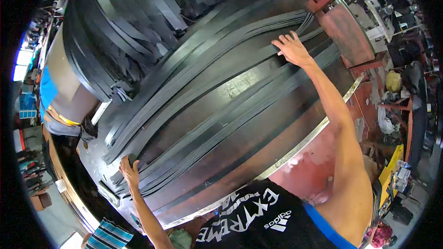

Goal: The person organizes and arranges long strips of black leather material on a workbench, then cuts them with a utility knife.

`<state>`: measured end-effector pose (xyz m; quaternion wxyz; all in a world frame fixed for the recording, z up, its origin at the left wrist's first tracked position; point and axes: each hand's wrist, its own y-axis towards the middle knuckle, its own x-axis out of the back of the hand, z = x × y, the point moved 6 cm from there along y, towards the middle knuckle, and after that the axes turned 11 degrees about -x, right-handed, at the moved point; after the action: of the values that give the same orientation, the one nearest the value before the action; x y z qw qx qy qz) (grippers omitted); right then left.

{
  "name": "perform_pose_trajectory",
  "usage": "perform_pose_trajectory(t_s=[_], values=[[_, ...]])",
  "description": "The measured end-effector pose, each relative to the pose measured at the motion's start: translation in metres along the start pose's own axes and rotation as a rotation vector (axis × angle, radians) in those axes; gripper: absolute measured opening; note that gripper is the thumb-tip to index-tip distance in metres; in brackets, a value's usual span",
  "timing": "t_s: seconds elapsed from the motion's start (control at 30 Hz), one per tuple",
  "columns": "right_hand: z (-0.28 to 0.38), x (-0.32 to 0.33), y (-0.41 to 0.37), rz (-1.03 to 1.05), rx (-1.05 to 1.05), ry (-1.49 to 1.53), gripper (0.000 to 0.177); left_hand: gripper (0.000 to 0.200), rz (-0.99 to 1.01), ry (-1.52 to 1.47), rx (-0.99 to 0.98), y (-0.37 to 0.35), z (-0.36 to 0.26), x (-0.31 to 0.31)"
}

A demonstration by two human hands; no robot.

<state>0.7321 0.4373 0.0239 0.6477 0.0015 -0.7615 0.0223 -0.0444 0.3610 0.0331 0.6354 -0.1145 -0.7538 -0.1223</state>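
Observation:
Long black flat strips [194, 85], apparently rubber, lie in curved bundles across a dark worktable [277, 133]. At the left end of the middle bundle, my left hand [130, 170] has its thumb and fingers around the dark strip ends. My right hand [291, 50] is spread over the same bundle near its right end, fingers apart and touching or just above it. Closer to my body lies another bundle [240, 110], and beyond my hands runs a further one [230, 41]. What sits under my right palm is hidden.
A large pile of wider black strips [124, 14] rises at the far side. A reddish metal block [347, 34] stands at the table's right end. The table's pale near edge [295, 150] runs before me. Another person in a striped garment [108, 236] is at lower left.

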Motion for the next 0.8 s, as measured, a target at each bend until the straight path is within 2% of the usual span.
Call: perform_pose_trajectory(t_s=[0.17,0.27,0.4,0.5,0.57,0.67,0.73,0.8], values=[[0.008,0.023,-0.011,-0.129,-0.013,-0.026,0.047,0.048,-0.012,0.009,0.041,-0.005,0.018,-0.015],[0.004,0.001,-0.002,-0.036,-0.019,0.029,0.046,0.049,-0.008,-0.013,-0.001,-0.001,0.019,-0.019],[-0.001,-0.006,0.019,-0.128,-0.018,0.09,0.044,0.05,-0.014,-0.018,0.002,0.006,0.02,-0.028],[-0.009,-0.01,0.042,-0.123,-0.02,0.128,0.044,0.051,0.002,-0.042,0.03,0.012,0.012,-0.029],[-0.011,-0.013,0.051,-0.082,-0.058,0.153,0.047,0.052,-0.074,0.04,-0.002,0.013,0.014,-0.032],[-0.009,-0.016,0.054,0.01,-0.069,0.141,0.051,0.052,-0.065,0.012,0.023,0.018,0.02,-0.032],[-0.009,-0.013,0.052,-0.012,-0.06,0.16,0.051,0.052,-0.098,0.036,0.011,0.016,0.022,-0.033],[-0.005,-0.001,0.045,-0.086,-0.046,0.183,0.052,0.052,-0.032,-0.034,0.074,0.018,0.031,-0.039]])
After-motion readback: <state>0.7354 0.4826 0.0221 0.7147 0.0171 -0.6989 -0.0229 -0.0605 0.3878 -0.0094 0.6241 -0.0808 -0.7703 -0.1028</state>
